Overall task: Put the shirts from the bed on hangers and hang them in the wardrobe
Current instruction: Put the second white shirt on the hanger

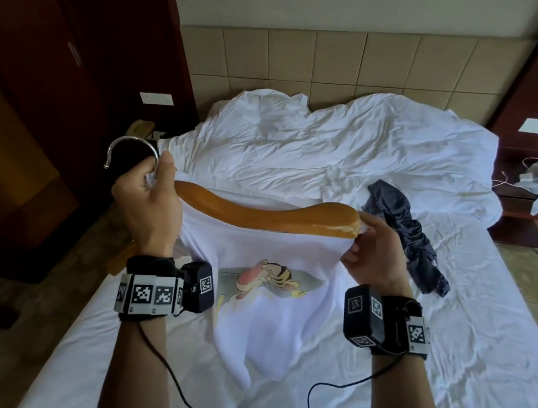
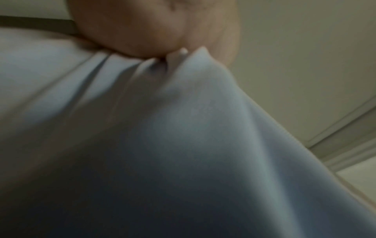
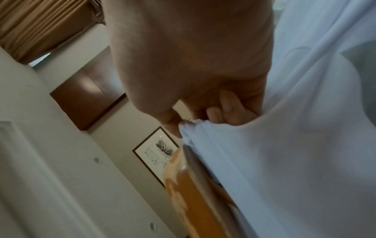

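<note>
My left hand and right hand pinched white cartoon T-shirt over wooden hanger; dark shirt waited on bed, nothing hung.

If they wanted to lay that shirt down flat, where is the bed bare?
Bare white sheet lies right of the white cartoon-print shirt, below the crumpled dark garment. A narrower strip lies under the left hand. Toward the headboard the bunched white duvet crowds it.

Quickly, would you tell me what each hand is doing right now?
Left hand: pinching the white shirt at the hanger hook.
Right hand: pinching the shirt at the wooden hanger end.
</note>
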`<state>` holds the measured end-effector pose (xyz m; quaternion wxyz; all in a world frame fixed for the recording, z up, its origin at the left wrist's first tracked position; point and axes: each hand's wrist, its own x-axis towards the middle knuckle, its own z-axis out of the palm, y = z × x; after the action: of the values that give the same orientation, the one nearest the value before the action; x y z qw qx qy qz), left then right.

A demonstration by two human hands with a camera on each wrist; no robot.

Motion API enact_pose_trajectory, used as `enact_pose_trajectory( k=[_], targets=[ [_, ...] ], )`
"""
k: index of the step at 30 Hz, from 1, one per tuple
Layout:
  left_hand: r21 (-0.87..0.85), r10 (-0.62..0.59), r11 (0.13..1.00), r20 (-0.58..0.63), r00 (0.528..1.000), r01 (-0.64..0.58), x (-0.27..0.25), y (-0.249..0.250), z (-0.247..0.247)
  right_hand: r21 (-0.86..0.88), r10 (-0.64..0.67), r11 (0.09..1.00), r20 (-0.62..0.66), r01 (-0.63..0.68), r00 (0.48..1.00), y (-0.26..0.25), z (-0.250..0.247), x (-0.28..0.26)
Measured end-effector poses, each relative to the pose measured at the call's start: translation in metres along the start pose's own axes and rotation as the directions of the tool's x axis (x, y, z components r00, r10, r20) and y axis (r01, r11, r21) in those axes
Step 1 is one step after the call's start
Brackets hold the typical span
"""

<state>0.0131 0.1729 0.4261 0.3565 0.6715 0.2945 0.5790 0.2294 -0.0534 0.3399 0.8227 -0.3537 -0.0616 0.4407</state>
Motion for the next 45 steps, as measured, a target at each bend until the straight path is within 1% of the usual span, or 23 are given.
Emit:
enact_pose_trajectory(
  k=[3, 4, 7, 9, 10, 12, 13, 15, 17, 19, 21, 24, 25, 28, 29, 31, 33, 36, 38, 39, 42, 44, 45],
  targets=[
    [0.0, -0.011, 1.0, 0.016, 1.0, 0.011, 0.001, -0.004, 0.002, -0.032, -0.039, 0.999, 0.053, 0.04, 0.998, -0.003, 0.001, -0.006],
    [-0.002, -0.01, 1.0, 0.02, 1.0, 0.01, 0.0, -0.004, 0.003, -0.068, -0.061, 0.996, 0.047, 0.064, 0.997, -0.003, 0.004, -0.007],
    [0.003, 0.003, 1.0, 0.029, 1.0, -0.003, -0.001, -0.003, 0.006, -0.254, -0.198, 0.951, -0.058, 0.177, 0.979, 0.0, 0.01, -0.007],
    [0.024, 0.014, 1.0, 0.03, 0.999, -0.015, -0.001, -0.004, 0.007, -0.37, -0.307, 0.892, -0.071, 0.26, 0.949, 0.002, 0.006, -0.005],
    [0.034, 0.017, 0.999, 0.033, 0.999, -0.018, 0.0, -0.005, 0.006, -0.444, -0.355, 0.847, -0.065, 0.291, 0.933, 0.003, 0.004, -0.003],
    [0.048, 0.02, 0.999, 0.039, 0.999, -0.022, 0.002, -0.007, 0.004, -0.578, -0.431, 0.752, -0.068, 0.317, 0.9, 0.006, 0.0, 0.0],
    [0.052, 0.02, 0.998, 0.044, 0.999, -0.022, 0.002, -0.009, 0.004, -0.605, -0.452, 0.729, -0.073, 0.321, 0.889, 0.008, -0.001, 0.002],
    [0.065, 0.021, 0.998, 0.056, 0.998, -0.024, 0.003, -0.01, 0.003, -0.603, -0.451, 0.734, -0.088, 0.313, 0.888, 0.01, 0.0, 0.005],
    [0.075, 0.025, 0.997, 0.061, 0.998, -0.029, 0.004, -0.01, 0.002, -0.611, -0.427, 0.742, -0.114, 0.275, 0.897, 0.011, 0.001, 0.006],
    [0.065, 0.017, 0.998, 0.052, 0.998, -0.021, 0.005, -0.009, -0.001, -0.613, -0.406, 0.746, -0.111, 0.259, 0.907, 0.01, 0.001, 0.004],
    [0.037, 0.011, 0.999, 0.046, 0.999, -0.013, 0.006, -0.008, -0.002, -0.558, -0.393, 0.781, -0.091, 0.28, 0.915, 0.008, 0.001, 0.001],
    [0.028, 0.029, 0.999, 0.041, 0.999, -0.03, 0.005, -0.006, -0.004, -0.555, -0.415, 0.769, -0.055, 0.318, 0.908, 0.006, 0.002, 0.0],
    [0.026, 0.034, 0.999, 0.043, 0.998, -0.035, 0.004, -0.006, -0.004, -0.554, -0.414, 0.769, -0.051, 0.319, 0.909, 0.007, 0.002, 0.0],
    [0.032, 0.027, 0.999, 0.057, 0.998, -0.029, 0.003, -0.007, -0.005, -0.491, -0.369, 0.819, -0.055, 0.297, 0.928, 0.008, 0.0, 0.003],
    [0.044, 0.031, 0.998, 0.059, 0.998, -0.034, 0.002, -0.008, -0.004, -0.501, -0.382, 0.81, -0.055, 0.306, 0.923, 0.009, -0.003, 0.004],
    [0.064, 0.037, 0.997, 0.048, 0.998, -0.04, 0.0, -0.009, -0.004, -0.574, -0.439, 0.747, -0.049, 0.335, 0.897, 0.01, -0.008, 0.007],
    [0.078, 0.026, 0.997, 0.024, 0.999, -0.028, -0.002, -0.009, -0.003, -0.662, -0.499, 0.661, -0.036, 0.354, 0.866, 0.011, -0.009, 0.008],
    [0.104, 0.01, 0.995, 0.0, 1.0, -0.01, -0.005, -0.009, -0.003, -0.825, -0.576, 0.456, 0.013, 0.335, 0.817, 0.011, -0.007, 0.008],
    [0.118, 0.004, 0.993, -0.015, 1.0, -0.003, -0.007, -0.006, -0.002, -0.883, -0.613, 0.34, 0.053, 0.323, 0.789, 0.011, -0.002, 0.008],
    [0.121, 0.003, 0.993, -0.018, 1.0, -0.001, -0.007, -0.005, -0.001, -0.898, -0.622, 0.306, 0.063, 0.316, 0.781, 0.011, -0.001, 0.008],
    [0.136, 0.004, 0.991, -0.001, 1.0, -0.004, -0.008, -0.002, 0.0, -0.906, -0.637, 0.272, 0.083, 0.325, 0.766, 0.008, -0.003, 0.006],
    [0.152, 0.004, 0.988, 0.028, 1.0, -0.008, -0.01, 0.001, 0.002, -0.91, -0.653, 0.234, 0.114, 0.343, 0.749, 0.004, -0.006, 0.005],
    [0.168, 0.007, 0.986, 0.053, 0.999, -0.016, -0.012, 0.003, 0.004, -0.921, -0.65, 0.209, 0.12, 0.328, 0.75, 0.003, -0.004, 0.005]
  ],
)
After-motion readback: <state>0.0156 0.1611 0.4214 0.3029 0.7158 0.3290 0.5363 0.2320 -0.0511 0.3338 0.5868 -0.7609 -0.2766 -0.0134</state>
